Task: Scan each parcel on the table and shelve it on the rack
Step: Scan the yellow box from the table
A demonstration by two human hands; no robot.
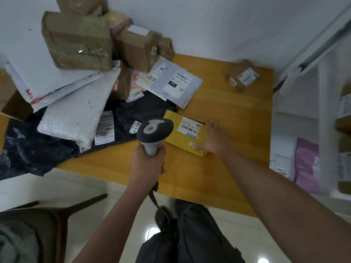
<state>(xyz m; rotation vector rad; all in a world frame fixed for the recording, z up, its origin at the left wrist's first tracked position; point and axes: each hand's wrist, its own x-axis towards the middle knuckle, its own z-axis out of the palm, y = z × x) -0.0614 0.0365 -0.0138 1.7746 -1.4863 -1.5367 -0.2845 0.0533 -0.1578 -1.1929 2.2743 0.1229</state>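
My left hand [146,164] grips the handle of a grey handheld barcode scanner [154,131], whose head is over the left end of a flat yellow parcel [182,139]. The parcel lies on the wooden table [237,120] with its white barcode label facing up. My right hand [212,139] holds the parcel's right end, thumb on top and fingers around the edge. A small brown box [242,75] with a label sits alone at the table's far right. The white rack [326,114] stands to the right.
A heap of parcels covers the table's left: brown taped boxes [79,40], white bubble mailers [76,114], grey mailers [176,82], black bags [133,114]. The rack holds a pink mailer [307,164] and boxes. A dark chair [47,221] stands at lower left.
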